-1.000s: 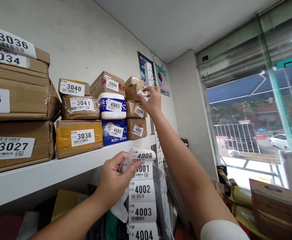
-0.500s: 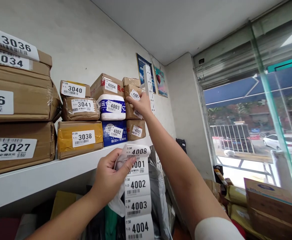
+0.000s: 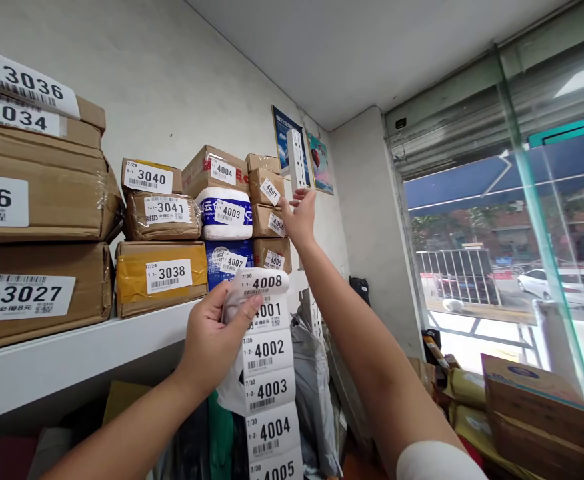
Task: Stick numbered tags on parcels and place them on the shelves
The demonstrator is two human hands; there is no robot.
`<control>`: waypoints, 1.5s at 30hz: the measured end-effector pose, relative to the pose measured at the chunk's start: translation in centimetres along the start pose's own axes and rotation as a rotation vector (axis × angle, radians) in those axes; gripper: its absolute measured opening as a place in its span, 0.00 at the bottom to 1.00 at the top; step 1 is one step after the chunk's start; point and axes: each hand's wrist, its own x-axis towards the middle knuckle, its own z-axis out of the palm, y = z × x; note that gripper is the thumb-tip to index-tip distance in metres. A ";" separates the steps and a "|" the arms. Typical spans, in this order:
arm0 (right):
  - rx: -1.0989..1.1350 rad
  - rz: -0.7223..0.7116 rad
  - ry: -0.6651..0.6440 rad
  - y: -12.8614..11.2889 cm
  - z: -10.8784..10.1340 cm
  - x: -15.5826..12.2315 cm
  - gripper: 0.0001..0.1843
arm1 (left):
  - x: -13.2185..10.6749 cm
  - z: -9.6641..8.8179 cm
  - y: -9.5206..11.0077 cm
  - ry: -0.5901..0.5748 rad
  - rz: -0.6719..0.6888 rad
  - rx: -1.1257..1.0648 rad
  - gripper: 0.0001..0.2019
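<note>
My left hand [image 3: 211, 337] is closed on a strip of printed number labels [image 3: 271, 385]; 4008 curls over at the top, and 4001 through 4005 hang down below it. My right hand [image 3: 299, 217] is raised at the shelf's far end, fingers apart and holding nothing. It is beside a small brown box labelled 4007 [image 3: 259, 185] and the box labelled 4006 [image 3: 262, 221] under it. Whether a fingertip touches either box I cannot tell. Below these is a box labelled 4005 [image 3: 261, 253]. To their left stands a blue-and-white package labelled 4003 [image 3: 209, 217].
More labelled cardboard boxes [image 3: 42, 180] are stacked along the white shelf [image 3: 72, 353]. A white perforated upright [image 3: 297, 157] rises at its end. Grey plastic parcels [image 3: 309, 373] hang or lie beneath. A large carton [image 3: 532, 400] stands low at right by the glass.
My right hand has come away from the 4007 box, moving right and slightly down, and its fingers have spread. The label strip in my left hand has moved up and a little left.
</note>
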 end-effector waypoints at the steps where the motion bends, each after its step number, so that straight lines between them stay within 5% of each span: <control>1: 0.035 -0.035 -0.027 -1.2 -1.2 -1.7 0.19 | 0.0 -0.2 0.2 -0.006 -0.001 -0.016 0.11; 2: 0.124 -0.057 -0.126 -2.4 -2.4 -3.6 0.18 | 0.1 -0.3 0.3 -0.017 0.002 -0.024 0.11; 4: 0.344 -0.013 -0.636 -4.5 -5.0 -7.9 0.20 | 0.2 -0.7 0.5 -0.052 0.036 0.024 0.10; 5: 0.420 0.038 -0.782 -5.2 -6.0 -9.9 0.18 | 0.3 -0.8 0.5 -0.072 0.067 0.074 0.09; 7: 0.509 0.136 -0.827 -5.9 -7.4 -12.9 0.13 | 0.4 -0.9 0.5 -0.113 0.117 0.161 0.09; 13: 0.569 0.404 -0.632 -5.3 -7.5 -13.5 0.18 | 0.7 -0.1 -0.1 -0.130 0.013 0.174 0.10; 17: 0.534 0.436 -0.571 -5.6 -7.4 -13.0 0.17 | 1.1 -0.2 -0.6 -0.138 -0.011 0.238 0.14; 25: 0.559 0.504 -0.717 -6.2 -7.1 -12.2 0.16 | 0.9 -1.3 0.0 -0.170 0.083 0.331 0.10; 30: 0.465 0.378 -0.740 -6.4 -6.7 -11.2 0.14 | 0.9 -1.6 0.4 -0.185 -0.010 0.337 0.16; 37: 0.348 0.017 -0.512 -7.4 -4.9 -12.6 0.04 | 1.8 -2.3 1.9 -0.089 -0.161 0.419 0.23; 40: 0.357 -0.114 -0.339 -7.0 -3.7 -8.8 0.04 | 2.1 -2.6 3.1 -0.113 -0.047 0.633 0.23; 43: 0.381 -0.219 -0.018 -5.6 -1.6 -0.8 0.04 | 2.7 -2.4 4.4 -0.244 0.043 0.976 0.23; 45: 0.345 -0.192 -0.087 -4.4 0.4 5.0 0.03 | 3.3 -1.8 5.4 -0.336 0.055 1.135 0.22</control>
